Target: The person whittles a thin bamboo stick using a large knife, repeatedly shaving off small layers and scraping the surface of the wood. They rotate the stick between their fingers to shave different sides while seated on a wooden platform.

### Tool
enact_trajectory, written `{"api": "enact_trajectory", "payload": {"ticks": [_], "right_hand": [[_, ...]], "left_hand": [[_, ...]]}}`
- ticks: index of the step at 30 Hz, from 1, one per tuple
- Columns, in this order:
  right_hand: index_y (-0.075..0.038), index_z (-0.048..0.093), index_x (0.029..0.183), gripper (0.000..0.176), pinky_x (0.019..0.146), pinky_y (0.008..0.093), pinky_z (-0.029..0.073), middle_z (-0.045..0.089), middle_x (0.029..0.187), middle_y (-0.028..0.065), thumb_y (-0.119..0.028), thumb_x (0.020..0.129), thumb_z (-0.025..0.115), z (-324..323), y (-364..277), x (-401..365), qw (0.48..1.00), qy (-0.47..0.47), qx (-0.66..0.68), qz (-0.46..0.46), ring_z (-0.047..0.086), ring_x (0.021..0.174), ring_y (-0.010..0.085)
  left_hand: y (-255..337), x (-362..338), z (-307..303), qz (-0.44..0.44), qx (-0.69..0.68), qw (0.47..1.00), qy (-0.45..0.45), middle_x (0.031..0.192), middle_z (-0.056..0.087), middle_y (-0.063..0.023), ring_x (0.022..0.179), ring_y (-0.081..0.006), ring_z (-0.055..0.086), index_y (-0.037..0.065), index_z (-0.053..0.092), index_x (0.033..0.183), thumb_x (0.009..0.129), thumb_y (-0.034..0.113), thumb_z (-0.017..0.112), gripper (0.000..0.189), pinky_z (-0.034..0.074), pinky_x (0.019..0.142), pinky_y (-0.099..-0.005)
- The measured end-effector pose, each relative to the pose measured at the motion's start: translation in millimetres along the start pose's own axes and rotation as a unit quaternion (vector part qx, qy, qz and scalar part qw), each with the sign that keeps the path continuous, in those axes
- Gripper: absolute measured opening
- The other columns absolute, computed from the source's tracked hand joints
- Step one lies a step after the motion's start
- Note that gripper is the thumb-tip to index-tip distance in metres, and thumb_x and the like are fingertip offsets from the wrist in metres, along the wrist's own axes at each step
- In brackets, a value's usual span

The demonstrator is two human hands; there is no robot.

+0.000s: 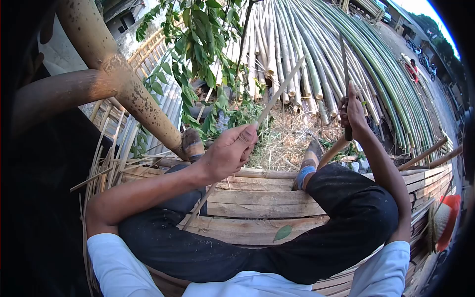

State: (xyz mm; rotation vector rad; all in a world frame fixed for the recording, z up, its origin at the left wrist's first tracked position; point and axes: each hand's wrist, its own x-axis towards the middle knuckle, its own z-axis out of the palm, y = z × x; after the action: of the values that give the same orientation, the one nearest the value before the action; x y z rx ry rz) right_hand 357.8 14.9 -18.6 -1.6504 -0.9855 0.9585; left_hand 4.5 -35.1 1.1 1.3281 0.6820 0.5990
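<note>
My left hand [231,151] is closed round a thin bamboo strip [282,89], which points up and to the right from the fist; its lower part comes out below the hand toward my leg. On the right, my right hand [354,113] is wrapped round the handle of a long knife [344,59], its narrow blade upright. The blade and the strip are apart. Both hands are above the slatted bamboo platform [262,204], in front of my bent knees.
Long bamboo poles [316,54] lie beyond the platform. A thick bamboo post [143,99] slants at the left beside leafy branches [198,44]. Split strips [111,163] stand at the left edge. A red-rimmed hat [444,222] is at the right.
</note>
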Motion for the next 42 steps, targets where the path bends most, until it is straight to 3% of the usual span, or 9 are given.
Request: {"api": "enact_trajectory", "payload": {"ticks": [4, 5, 8, 13, 14, 17, 27, 30, 42], "right_hand": [[-0.01, 0.046, 0.07, 0.067, 0.033, 0.0193, 0.022, 0.031, 0.048, -0.0097, -0.073, 0.084, 0.033, 3, -16, -17, 0.997, -0.029, -0.001, -0.068, 0.028, 0.036, 0.0016], [-0.006, 0.051, 0.07, 0.067, 0.037, 0.0241, 0.026, 0.034, 0.047, -0.0074, -0.069, 0.087, 0.035, 2, -18, -17, 0.991, -0.065, -0.041, -0.107, 0.033, 0.038, 0.0053], [0.001, 0.059, 0.071, 0.064, 0.046, 0.0349, 0.033, 0.043, 0.048, 0.0027, -0.058, 0.091, 0.041, 27, -30, -30, 0.902, -0.074, -0.258, -0.337, 0.042, 0.044, 0.0158], [-0.007, 0.061, 0.07, 0.061, 0.043, 0.0376, 0.041, 0.045, 0.041, 0.0044, -0.066, 0.083, 0.049, 65, -57, -62, 0.753, -0.143, -0.466, -0.442, 0.05, 0.036, 0.0208], [-0.006, 0.063, 0.079, 0.056, 0.042, 0.0359, 0.039, 0.048, 0.044, 0.0044, -0.061, 0.083, 0.054, 71, -62, -69, 0.739, -0.161, -0.487, -0.437, 0.049, 0.036, 0.0183], [-0.007, 0.062, 0.073, 0.056, 0.041, 0.0366, 0.04, 0.046, 0.042, 0.0047, -0.061, 0.083, 0.054, 88, -65, -73, 0.713, -0.164, -0.507, -0.456, 0.048, 0.034, 0.0198], [-0.008, 0.058, 0.061, 0.07, 0.038, 0.0383, 0.039, 0.043, 0.038, 0.0046, -0.073, 0.08, 0.043, 89, -58, -64, 0.719, -0.151, -0.486, -0.474, 0.047, 0.032, 0.0206], [-0.008, 0.059, 0.06, 0.07, 0.038, 0.0383, 0.039, 0.043, 0.038, 0.0045, -0.073, 0.081, 0.043, 81, -52, -58, 0.727, -0.146, -0.489, -0.46, 0.047, 0.032, 0.0203], [-0.004, 0.065, 0.073, 0.061, 0.044, 0.0389, 0.039, 0.045, 0.042, 0.0049, -0.062, 0.085, 0.048, 56, -40, -44, 0.743, -0.109, -0.51, -0.42, 0.045, 0.035, 0.0212]], "left_hand": [[4, 9, -6, -0.036, -0.07, 0.995, 0.068, 0.058, 0.025, 0.0061, 0.041, -0.0037, 0.019, 0.013, 0.039, 0.086, 0.101, 0.038, 0.03, 0.031, 0.016, 0.035, -0.0205], [3, 10, -7, -0.033, -0.071, 0.994, 0.069, 0.058, 0.025, 0.0061, 0.041, -0.0037, 0.019, 0.013, 0.039, 0.086, 0.101, 0.038, 0.03, 0.031, 0.016, 0.035, -0.0205], [-4, 14, -10, -0.051, -0.066, 0.995, 0.052, 0.059, 0.028, 0.0059, 0.043, -0.0035, 0.021, 0.013, 0.039, 0.087, 0.101, 0.039, 0.03, 0.031, 0.017, 0.037, -0.0196], [-2, 14, -9, -0.055, -0.051, 0.994, 0.081, 0.064, 0.032, 0.0052, 0.047, -0.0033, 0.025, 0.014, 0.039, 0.087, 0.1, 0.042, 0.032, 0.032, 0.019, 0.04, -0.0186], [0, 13, -7, -0.068, -0.044, 0.993, 0.091, 0.064, 0.031, 0.0053, 0.046, -0.0034, 0.024, 0.014, 0.039, 0.087, 0.1, 0.041, 0.032, 0.031, 0.018, 0.039, -0.0191], [-5, 13, -10, -0.063, -0.052, 0.995, 0.058, 0.063, 0.029, 0.0056, 0.045, -0.0035, 0.023, 0.014, 0.039, 0.087, 0.1, 0.04, 0.033, 0.03, 0.017, 0.038, -0.02], [-2, 9, 0, -0.009, -0.043, 0.996, 0.075, 0.058, 0.026, 0.0056, 0.039, -0.0034, 0.02, 0.014, 0.038, 0.083, 0.1, 0.038, 0.033, 0.03, 0.015, 0.034, -0.0213], [4, 8, 3, -0.033, -0.065, 0.994, 0.086, 0.056, 0.028, 0.0059, 0.042, -0.0043, 0.025, 0.012, 0.04, 0.08, 0.101, 0.033, 0.033, 0.03, 0.022, 0.037, -0.0221], [-1, 9, 0, -0.019, -0.032, 0.995, 0.091, 0.058, 0.027, 0.0057, 0.039, -0.0031, 0.021, 0.015, 0.035, 0.08, 0.1, 0.039, 0.033, 0.031, 0.016, 0.034, -0.0209]]}}
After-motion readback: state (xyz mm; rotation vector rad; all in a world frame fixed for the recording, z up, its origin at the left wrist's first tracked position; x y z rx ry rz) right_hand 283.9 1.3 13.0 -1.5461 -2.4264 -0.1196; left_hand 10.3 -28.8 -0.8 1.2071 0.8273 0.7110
